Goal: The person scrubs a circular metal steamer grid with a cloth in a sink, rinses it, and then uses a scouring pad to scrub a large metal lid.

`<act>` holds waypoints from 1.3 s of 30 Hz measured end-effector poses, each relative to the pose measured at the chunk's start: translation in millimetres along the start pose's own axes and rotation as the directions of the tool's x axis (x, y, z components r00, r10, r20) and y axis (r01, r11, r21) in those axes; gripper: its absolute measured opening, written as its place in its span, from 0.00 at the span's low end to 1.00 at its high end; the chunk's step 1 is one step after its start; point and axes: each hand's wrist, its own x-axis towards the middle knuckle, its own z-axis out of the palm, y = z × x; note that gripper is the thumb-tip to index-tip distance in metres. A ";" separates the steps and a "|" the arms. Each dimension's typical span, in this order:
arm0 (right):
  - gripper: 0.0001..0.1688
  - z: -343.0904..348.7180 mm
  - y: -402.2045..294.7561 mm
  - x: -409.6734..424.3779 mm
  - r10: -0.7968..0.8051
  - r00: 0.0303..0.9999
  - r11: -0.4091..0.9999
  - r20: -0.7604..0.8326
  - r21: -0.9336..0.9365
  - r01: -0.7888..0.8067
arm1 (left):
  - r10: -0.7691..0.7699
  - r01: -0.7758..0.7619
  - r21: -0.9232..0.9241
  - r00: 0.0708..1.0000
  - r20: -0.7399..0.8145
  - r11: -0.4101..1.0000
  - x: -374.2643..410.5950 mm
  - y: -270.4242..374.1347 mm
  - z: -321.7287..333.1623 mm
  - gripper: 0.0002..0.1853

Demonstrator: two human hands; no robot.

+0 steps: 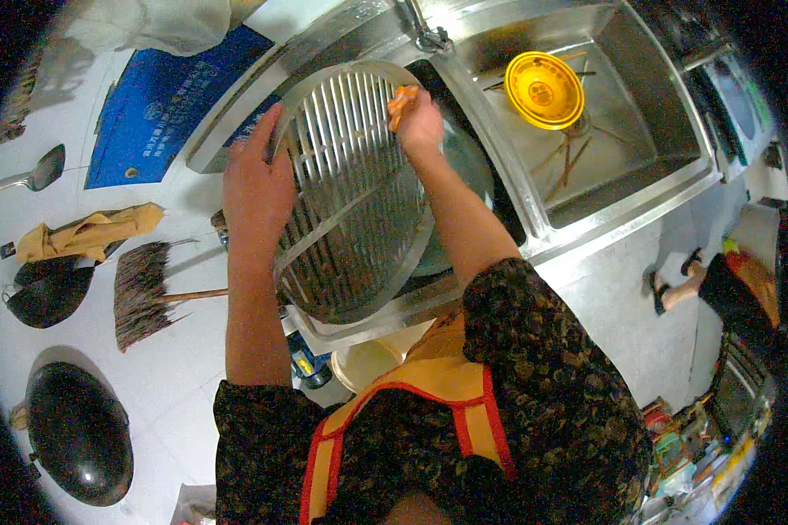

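A large round metal steamer rack with parallel slats (348,216) stands tilted over the left basin of a stainless steel sink. My left hand (259,177) grips its left rim, fingers at the upper left edge. My right hand (421,125) is closed on an orange cloth or scrubber (402,108) at the rack's upper right. Behind my right forearm, part of a rounded, pale object (463,170) shows in the left basin; what it is cannot be told. In the right basin a yellow bowl (544,90) lies near several chopsticks (568,161).
The faucet (433,41) rises behind the basins. On the left hang a black wok (81,433), a ladle (47,169) and a broom (143,295), beside a blue panel (164,118). A bucket (364,364) stands below the sink. Another person (735,289) is at the far right.
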 end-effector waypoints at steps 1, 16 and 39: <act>0.16 -2.4 -1.8 -3.9 -0.014 1.000 0.999 -0.010 -0.049 0.014 | -0.010 0.010 -0.007 1.000 -0.004 1.000 -1.0 -2.4 1.6 0.24; 0.25 -24.3 46.5 -12.8 -0.095 0.988 0.942 0.119 -0.311 0.128 | 0.042 -0.039 0.078 0.999 -0.034 0.996 -0.7 -12.1 10.9 0.26; 0.37 -25.3 133.8 -51.3 0.074 0.941 0.645 0.331 -0.735 0.208 | -0.040 0.035 0.195 0.999 0.023 0.980 -2.2 20.9 -4.6 0.28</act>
